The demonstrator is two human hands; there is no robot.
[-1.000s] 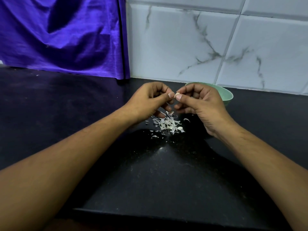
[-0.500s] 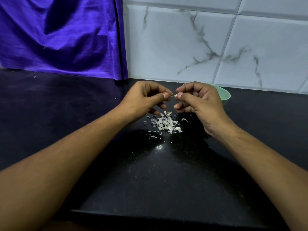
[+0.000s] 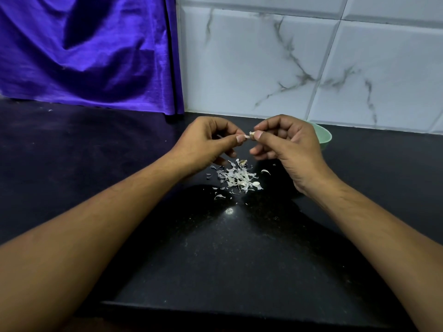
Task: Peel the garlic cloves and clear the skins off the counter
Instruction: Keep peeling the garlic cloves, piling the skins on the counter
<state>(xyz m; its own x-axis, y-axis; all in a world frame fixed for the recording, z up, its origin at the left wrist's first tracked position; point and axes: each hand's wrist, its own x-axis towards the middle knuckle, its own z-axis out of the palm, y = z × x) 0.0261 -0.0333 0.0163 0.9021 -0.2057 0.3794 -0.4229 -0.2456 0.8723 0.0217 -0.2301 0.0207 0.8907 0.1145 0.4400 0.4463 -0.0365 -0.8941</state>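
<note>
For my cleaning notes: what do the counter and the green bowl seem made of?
Counter: probably polished dark stone, maybe granite; fine speckles, glossy light spot. Bowl: smooth pale green, ceramic or plastic; mostly hidden behind the right hand, so uncertain.

Bare forearms lead to the left hand (image 3: 203, 140) and right hand (image 3: 292, 149), thumbnails short and trimmed.

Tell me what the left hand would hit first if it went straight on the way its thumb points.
Most likely the garlic clove pinched by the right hand, directly ahead of the left hand; depth looks matched.
</note>
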